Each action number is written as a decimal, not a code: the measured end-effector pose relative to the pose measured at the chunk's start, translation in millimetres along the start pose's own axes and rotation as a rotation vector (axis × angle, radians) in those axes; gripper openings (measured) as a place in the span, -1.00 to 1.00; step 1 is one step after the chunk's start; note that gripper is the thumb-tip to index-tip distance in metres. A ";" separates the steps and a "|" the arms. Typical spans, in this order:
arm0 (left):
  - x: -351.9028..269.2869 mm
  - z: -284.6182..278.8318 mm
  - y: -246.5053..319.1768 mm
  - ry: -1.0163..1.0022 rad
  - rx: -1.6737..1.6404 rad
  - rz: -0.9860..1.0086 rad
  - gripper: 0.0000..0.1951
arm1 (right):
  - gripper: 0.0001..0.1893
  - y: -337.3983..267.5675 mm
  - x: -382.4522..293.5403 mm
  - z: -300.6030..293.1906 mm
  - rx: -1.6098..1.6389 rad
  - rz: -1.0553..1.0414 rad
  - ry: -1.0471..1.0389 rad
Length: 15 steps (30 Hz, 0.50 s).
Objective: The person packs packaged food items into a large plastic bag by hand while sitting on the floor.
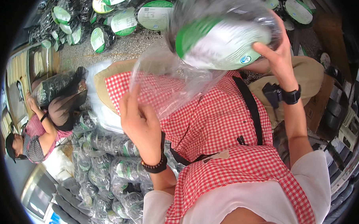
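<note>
My right hand (280, 56) grips a round, dark pack (221, 42) in clear film, its thumb lying over a large green and white label that bears writing. The pack is tilted above my lap and blurred. At the left, my left hand (141, 125) holds the edge of a clear plastic bag (169, 85). The bag's loose film stretches over my red-checked apron (215, 119) towards the underside of the pack. Whether the pack is partly inside the bag, I cannot tell.
Several similar labelled packs (155, 16) lie on the speckled floor (76, 56) ahead. Bagged stacks (110, 170) are piled at my left. Beyond them a co-worker (40, 131) handles a long bagged stack (52, 88). A cardboard box (320, 98) stands at my right.
</note>
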<state>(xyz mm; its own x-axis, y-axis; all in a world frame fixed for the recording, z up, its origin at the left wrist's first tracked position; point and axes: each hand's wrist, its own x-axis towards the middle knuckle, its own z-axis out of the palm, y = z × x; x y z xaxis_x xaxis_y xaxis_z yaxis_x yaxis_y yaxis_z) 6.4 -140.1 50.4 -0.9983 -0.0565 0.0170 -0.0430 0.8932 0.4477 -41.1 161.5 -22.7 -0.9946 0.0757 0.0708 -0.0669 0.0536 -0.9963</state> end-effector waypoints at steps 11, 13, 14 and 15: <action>12.8 38.6 48.7 -0.220 -0.701 0.206 -0.10 | -0.70 18.4 -14.3 72.3 -0.698 -0.733 -0.451; -9.8 53.6 73.3 -0.377 -0.626 0.350 -0.14 | -0.82 33.2 -12.7 95.8 -0.764 -0.890 -0.530; -15.6 48.9 79.8 -0.471 -0.726 0.380 -0.12 | -0.87 39.7 -6.8 109.6 -0.625 -0.900 -0.556; -20.1 52.2 91.0 -0.610 -0.849 0.423 -0.10 | -0.88 75.1 -5.5 106.9 -0.706 -0.816 -0.704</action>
<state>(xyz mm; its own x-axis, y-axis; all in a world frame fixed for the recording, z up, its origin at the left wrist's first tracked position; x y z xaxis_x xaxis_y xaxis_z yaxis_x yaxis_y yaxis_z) 20.4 -34.5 44.1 -0.7891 0.6137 -0.0238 0.1127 0.1827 0.9767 -49.1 58.7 -103.1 -0.5276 -0.7556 0.3882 -0.8310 0.3642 -0.4205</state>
